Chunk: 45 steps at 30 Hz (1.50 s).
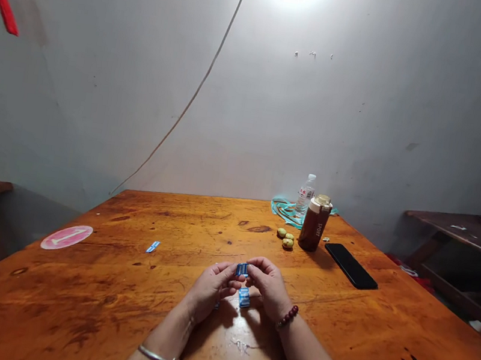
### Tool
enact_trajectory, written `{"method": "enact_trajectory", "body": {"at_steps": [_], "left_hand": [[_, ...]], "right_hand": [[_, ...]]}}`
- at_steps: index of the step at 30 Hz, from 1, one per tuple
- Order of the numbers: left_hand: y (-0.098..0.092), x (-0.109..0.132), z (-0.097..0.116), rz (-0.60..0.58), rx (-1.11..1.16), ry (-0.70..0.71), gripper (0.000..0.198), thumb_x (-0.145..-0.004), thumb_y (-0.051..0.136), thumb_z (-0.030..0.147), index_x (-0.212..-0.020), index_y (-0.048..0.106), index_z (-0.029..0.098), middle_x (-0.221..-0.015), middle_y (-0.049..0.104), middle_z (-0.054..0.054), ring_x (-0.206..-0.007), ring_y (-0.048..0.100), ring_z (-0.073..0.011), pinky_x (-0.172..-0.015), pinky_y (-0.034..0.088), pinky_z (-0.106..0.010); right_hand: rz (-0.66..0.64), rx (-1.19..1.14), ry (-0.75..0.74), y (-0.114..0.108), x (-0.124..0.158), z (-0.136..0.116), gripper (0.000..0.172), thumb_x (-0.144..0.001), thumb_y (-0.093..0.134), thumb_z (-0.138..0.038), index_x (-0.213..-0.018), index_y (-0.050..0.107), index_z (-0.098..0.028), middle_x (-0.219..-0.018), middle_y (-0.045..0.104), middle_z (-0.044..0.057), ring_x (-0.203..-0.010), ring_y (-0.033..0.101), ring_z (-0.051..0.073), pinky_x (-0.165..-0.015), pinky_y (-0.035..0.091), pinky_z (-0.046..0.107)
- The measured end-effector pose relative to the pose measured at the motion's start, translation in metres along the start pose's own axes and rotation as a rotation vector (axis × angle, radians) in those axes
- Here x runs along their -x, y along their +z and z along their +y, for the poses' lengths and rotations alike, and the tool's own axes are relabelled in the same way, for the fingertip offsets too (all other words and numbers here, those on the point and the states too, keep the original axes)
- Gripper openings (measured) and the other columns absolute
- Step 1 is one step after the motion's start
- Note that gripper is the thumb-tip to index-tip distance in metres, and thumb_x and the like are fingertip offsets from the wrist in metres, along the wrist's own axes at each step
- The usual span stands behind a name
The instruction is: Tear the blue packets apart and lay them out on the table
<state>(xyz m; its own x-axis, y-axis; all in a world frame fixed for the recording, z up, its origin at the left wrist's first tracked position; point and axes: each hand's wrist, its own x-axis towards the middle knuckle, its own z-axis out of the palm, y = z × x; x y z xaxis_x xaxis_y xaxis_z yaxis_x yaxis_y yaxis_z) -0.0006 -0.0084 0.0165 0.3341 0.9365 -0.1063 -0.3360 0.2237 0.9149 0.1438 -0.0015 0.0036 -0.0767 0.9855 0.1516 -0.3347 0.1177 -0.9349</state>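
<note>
Between my two hands, above the wooden table [196,228], is a small dark-blue piece with light stripes, like a little card or packet [242,270]. My left hand [210,289] pinches its left side, and my right hand [270,286] pinches its right side. Just below them lies a small pile of similar light-blue and white pieces [244,298]. Another blue bit shows partly under my left hand, mostly hidden. Farther left, a blue-and-white piece [152,246] rests flat on the wood. The exact kind of these pieces is too small to tell.
Right of my hands stand a brown SPORT bottle [312,228] and a clear water bottle [305,195] beside a teal strap [283,211]. Several small yellowish round items [287,243] lie nearby. A black phone [351,266] sits at right, a pink round sticker [67,237] at left.
</note>
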Motion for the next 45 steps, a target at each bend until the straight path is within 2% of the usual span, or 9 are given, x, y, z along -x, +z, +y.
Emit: {"method": "enact_trajectory", "body": {"at_steps": [5, 14, 20, 25, 31, 35, 41, 45], "left_hand": [[0.001, -0.002, -0.002, 0.021, 0.049, -0.015, 0.024, -0.070, 0.060, 0.033, -0.082, 0.058, 0.012, -0.073, 0.063, -0.006, -0.054, 0.055, -0.0050, -0.049, 0.042, -0.013], [0.001, -0.005, -0.007, 0.061, 0.064, 0.015, 0.025, -0.068, 0.062, 0.035, -0.080, 0.056, 0.014, -0.068, 0.062, -0.002, -0.053, 0.055, -0.0052, -0.049, 0.040, -0.014], [0.002, -0.005, -0.008, 0.052, 0.004, -0.006, 0.035, -0.070, 0.055, 0.046, -0.082, 0.055, 0.014, -0.067, 0.061, -0.003, -0.049, 0.054, -0.0063, -0.046, 0.038, -0.016], [0.002, -0.006, -0.011, 0.068, -0.049, 0.013, 0.032, -0.067, 0.058, 0.044, -0.075, 0.054, 0.013, -0.061, 0.057, 0.000, -0.045, 0.049, -0.0052, -0.043, 0.035, -0.016], [0.001, -0.006, -0.010, 0.112, 0.009, 0.020, 0.031, -0.068, 0.057, 0.043, -0.075, 0.055, 0.013, -0.057, 0.055, 0.002, -0.043, 0.045, -0.0042, -0.042, 0.031, -0.015], [0.001, -0.006, -0.011, 0.109, 0.052, -0.001, 0.029, -0.068, 0.058, 0.042, -0.075, 0.055, 0.014, -0.056, 0.054, 0.003, -0.044, 0.045, -0.0040, -0.042, 0.031, -0.015], [0.001, -0.007, -0.013, 0.105, 0.071, -0.050, 0.028, -0.069, 0.058, 0.040, -0.078, 0.054, 0.014, -0.060, 0.058, 0.001, -0.045, 0.047, -0.0040, -0.043, 0.032, -0.014], [0.005, -0.004, -0.008, 0.094, -0.094, 0.018, 0.030, -0.070, 0.055, 0.043, -0.078, 0.055, 0.014, -0.065, 0.059, -0.001, -0.048, 0.050, -0.0060, -0.045, 0.035, -0.016]], "right_hand": [[0.000, -0.036, 0.040, 0.000, -0.002, 0.004, 0.026, -0.062, 0.065, -0.034, -0.077, 0.056, -0.015, -0.067, 0.056, -0.001, -0.051, 0.048, 0.008, -0.050, 0.038, 0.021], [0.009, -0.004, 0.010, 0.002, -0.004, 0.008, 0.027, -0.061, 0.065, -0.036, -0.074, 0.056, -0.015, -0.062, 0.055, -0.002, -0.051, 0.048, 0.008, -0.050, 0.038, 0.021], [-0.014, 0.090, -0.055, 0.005, -0.002, 0.006, 0.022, -0.063, 0.063, -0.035, -0.070, 0.058, -0.015, -0.063, 0.055, -0.001, -0.052, 0.047, 0.009, -0.051, 0.038, 0.022], [-0.053, 0.153, -0.098, 0.008, 0.001, 0.008, 0.018, -0.066, 0.061, -0.034, -0.068, 0.059, -0.017, -0.065, 0.056, 0.000, -0.059, 0.049, 0.011, -0.056, 0.039, 0.024], [-0.044, 0.183, -0.163, 0.008, 0.001, 0.010, 0.020, -0.068, 0.059, -0.032, -0.085, 0.060, -0.020, -0.066, 0.054, -0.001, -0.059, 0.048, 0.011, -0.055, 0.039, 0.024], [-0.005, 0.273, -0.245, 0.006, 0.000, 0.014, 0.015, -0.071, 0.055, -0.031, -0.079, 0.061, -0.020, -0.072, 0.056, 0.001, -0.066, 0.050, 0.013, -0.061, 0.039, 0.025], [-0.002, 0.293, -0.183, 0.008, 0.002, 0.013, 0.014, -0.071, 0.055, -0.029, -0.080, 0.057, -0.019, -0.068, 0.054, -0.001, -0.060, 0.049, 0.011, -0.055, 0.039, 0.023], [0.008, 0.272, -0.126, 0.006, 0.003, 0.002, 0.014, -0.070, 0.055, -0.030, -0.068, 0.057, -0.017, -0.063, 0.054, -0.001, -0.055, 0.048, 0.011, -0.051, 0.038, 0.022]]}}
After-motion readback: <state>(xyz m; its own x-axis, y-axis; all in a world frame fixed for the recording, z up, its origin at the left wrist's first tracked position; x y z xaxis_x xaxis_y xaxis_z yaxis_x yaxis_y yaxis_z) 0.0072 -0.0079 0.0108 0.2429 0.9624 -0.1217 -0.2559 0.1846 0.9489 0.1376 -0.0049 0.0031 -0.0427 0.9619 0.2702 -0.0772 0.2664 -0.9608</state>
